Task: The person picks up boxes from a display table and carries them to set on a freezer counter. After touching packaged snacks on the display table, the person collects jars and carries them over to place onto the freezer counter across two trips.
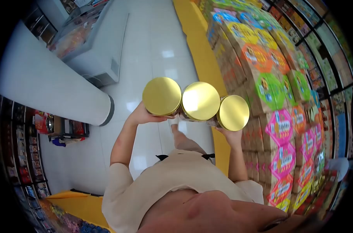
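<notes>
Three canisters with shiny gold lids are held in a row in front of my body, seen from above. My left hand [141, 115] is closed round the left canister [161, 96] from below and the outer side. The middle canister [201, 101] sits between the other two, touching the left one. At the other end, my right hand [233, 136] grips the smaller right canister [233, 113] from its near side. The lids hide most of the canister walls and many of my fingers.
Stacked cartons with bright labels [269, 91] rise close on my right, along a yellow cloth edge [201, 50]. To the left stand a white round pillar [56, 81] and a chest freezer [95, 54]. White tiled floor [151, 42] runs ahead. Stocked shelves [28, 151] line the left.
</notes>
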